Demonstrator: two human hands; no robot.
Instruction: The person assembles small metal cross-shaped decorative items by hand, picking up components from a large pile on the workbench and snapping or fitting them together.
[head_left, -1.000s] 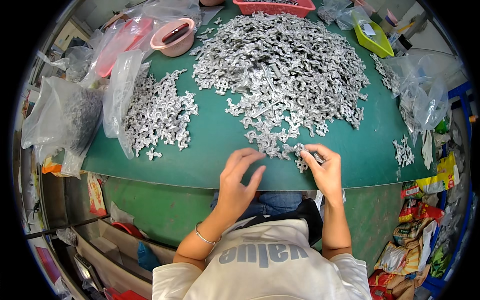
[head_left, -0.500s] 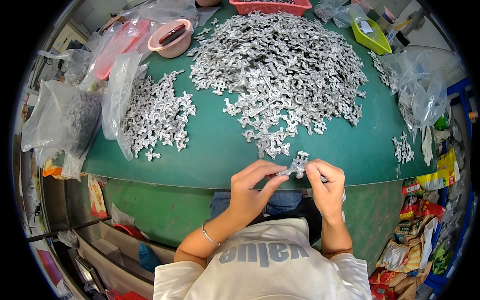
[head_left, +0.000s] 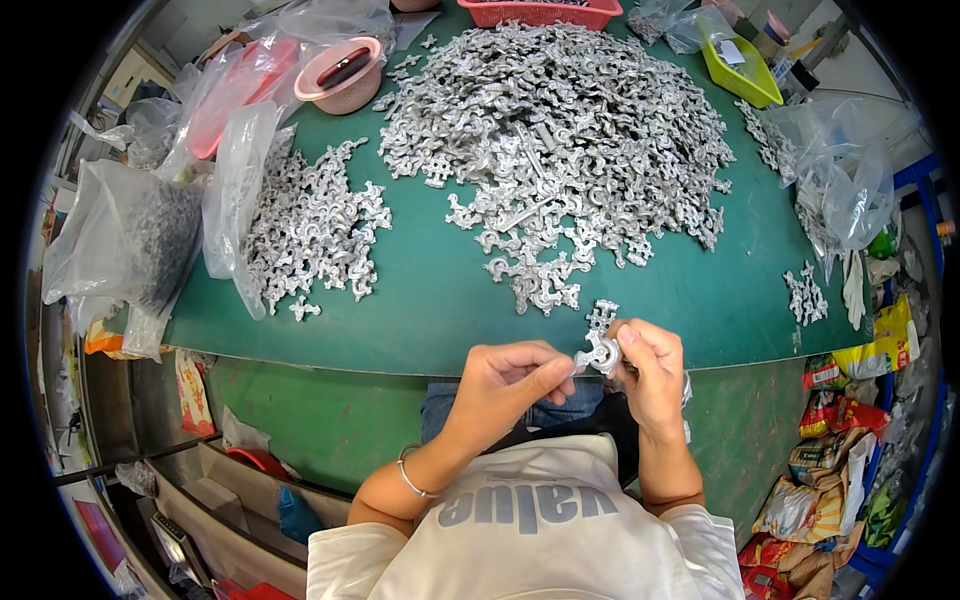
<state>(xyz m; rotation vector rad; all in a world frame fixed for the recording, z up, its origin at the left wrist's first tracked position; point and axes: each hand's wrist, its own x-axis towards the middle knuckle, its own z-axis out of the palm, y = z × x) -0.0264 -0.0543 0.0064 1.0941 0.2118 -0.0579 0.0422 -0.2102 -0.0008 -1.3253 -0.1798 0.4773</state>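
A small silver cast-metal part (head_left: pixel 601 350), with a ring-like curve and a jagged upright end, is held over the table's near edge. My right hand (head_left: pixel 650 368) pinches it from the right between thumb and curled fingers. From the left, my left hand (head_left: pixel 515 390) is closed, its thumb and forefinger pinched on the part's lower left end. Beyond both hands lies a large heap of similar metal parts (head_left: pixel 590 130), whose front tip comes close to the held piece. A smaller pile of such parts (head_left: pixel 315 225) lies to the left.
Clear plastic bags (head_left: pixel 130 230) of parts stand at the left, near a pink bowl (head_left: pixel 340 85) with a dark-handled tool. A red basket (head_left: pixel 540 14) and a yellow-green bin (head_left: pixel 742 72) sit at the back. At the right are a few parts (head_left: pixel 805 295) and a plastic bag (head_left: pixel 840 180).
The held metal part has turned, its jagged end now pointing upward and its ring showing. My left hand has lowered slightly, its fingers curling in more.
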